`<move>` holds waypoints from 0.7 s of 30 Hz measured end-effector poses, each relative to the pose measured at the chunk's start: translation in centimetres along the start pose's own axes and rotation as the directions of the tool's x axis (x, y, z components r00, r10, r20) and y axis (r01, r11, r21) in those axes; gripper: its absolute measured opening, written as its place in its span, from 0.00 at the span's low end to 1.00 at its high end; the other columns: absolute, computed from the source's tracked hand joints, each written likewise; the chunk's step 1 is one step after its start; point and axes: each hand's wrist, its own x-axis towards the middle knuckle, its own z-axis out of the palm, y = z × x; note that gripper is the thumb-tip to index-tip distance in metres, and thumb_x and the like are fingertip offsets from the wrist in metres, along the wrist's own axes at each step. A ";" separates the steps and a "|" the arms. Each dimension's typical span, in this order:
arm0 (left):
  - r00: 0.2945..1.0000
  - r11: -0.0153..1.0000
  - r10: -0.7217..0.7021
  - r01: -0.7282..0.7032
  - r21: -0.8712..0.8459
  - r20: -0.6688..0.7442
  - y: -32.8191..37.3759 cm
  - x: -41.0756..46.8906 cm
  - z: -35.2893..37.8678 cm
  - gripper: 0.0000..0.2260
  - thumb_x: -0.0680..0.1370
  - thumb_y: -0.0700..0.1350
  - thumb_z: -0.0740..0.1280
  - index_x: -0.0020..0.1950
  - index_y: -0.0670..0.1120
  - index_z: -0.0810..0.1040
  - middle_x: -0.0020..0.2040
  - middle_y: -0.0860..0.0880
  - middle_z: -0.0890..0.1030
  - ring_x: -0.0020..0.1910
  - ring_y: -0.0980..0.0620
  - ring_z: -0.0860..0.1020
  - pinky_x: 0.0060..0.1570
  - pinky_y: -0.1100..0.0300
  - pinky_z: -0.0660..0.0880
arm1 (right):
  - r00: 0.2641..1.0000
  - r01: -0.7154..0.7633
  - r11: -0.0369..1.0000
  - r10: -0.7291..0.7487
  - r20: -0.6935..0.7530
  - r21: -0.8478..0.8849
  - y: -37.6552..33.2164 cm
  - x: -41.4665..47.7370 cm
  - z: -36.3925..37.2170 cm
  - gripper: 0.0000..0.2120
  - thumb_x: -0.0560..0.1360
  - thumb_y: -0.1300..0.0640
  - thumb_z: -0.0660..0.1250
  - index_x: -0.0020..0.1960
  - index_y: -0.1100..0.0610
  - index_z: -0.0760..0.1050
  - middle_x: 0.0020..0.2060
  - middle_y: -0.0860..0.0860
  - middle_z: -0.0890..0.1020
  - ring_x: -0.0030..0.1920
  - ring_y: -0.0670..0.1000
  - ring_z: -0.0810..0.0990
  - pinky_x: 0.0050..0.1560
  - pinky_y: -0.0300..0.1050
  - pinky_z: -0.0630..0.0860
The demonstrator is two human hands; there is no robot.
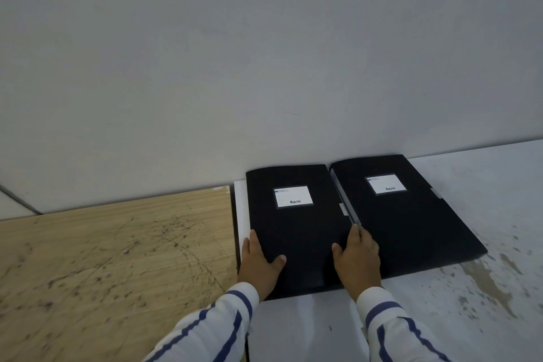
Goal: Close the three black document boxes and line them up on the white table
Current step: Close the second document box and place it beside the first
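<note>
Two black document boxes lie flat and closed, side by side on the white table (308, 326), each with a white label on its lid. The left box (296, 232) is gripped at its near end by both hands. My left hand (260, 263) holds its left edge with the thumb on the lid. My right hand (357, 263) holds its right edge, fingers reaching into the gap beside the right box (405, 214). The right box lies slightly angled and touches the left one. No third box is in view.
A scratched wooden tabletop (111, 267) adjoins the white table on the left. A grey wall (264, 53) stands right behind the boxes. The white table's right part (493, 288) is stained and flaking.
</note>
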 end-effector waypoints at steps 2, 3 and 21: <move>1.000 0.999 0.014 -0.014 -0.035 -0.009 -0.1 -0.3 -0.5 0.40 0.76 0.51 0.67 0.79 0.47 0.45 0.79 0.45 0.54 0.77 0.44 0.58 0.74 0.48 0.61 | 0.998 0.060 0.998 -0.061 -0.007 -0.027 -0.9 -0.9 0.1 0.31 0.77 0.48 0.62 0.74 0.58 0.55 0.74 0.58 0.60 0.73 0.60 0.59 0.71 0.54 0.64; 1.000 0.999 0.015 -0.016 -0.049 -0.018 -0.2 -0.5 -0.9 0.39 0.76 0.50 0.67 0.79 0.46 0.45 0.79 0.45 0.54 0.77 0.44 0.57 0.74 0.48 0.61 | 0.995 0.099 0.995 -0.099 0.007 -0.026 -1.4 -1.4 0.2 0.31 0.77 0.48 0.62 0.74 0.58 0.56 0.75 0.58 0.60 0.74 0.59 0.58 0.71 0.53 0.62; 0.963 0.998 -0.059 0.051 -0.034 -0.262 -12.2 -9.2 -18.8 0.31 0.78 0.49 0.64 0.78 0.47 0.55 0.78 0.46 0.59 0.76 0.45 0.59 0.73 0.51 0.61 | 0.742 0.606 0.786 -0.614 0.267 0.123 -19.8 -19.0 6.7 0.21 0.78 0.51 0.59 0.70 0.54 0.66 0.72 0.52 0.65 0.72 0.53 0.59 0.72 0.49 0.62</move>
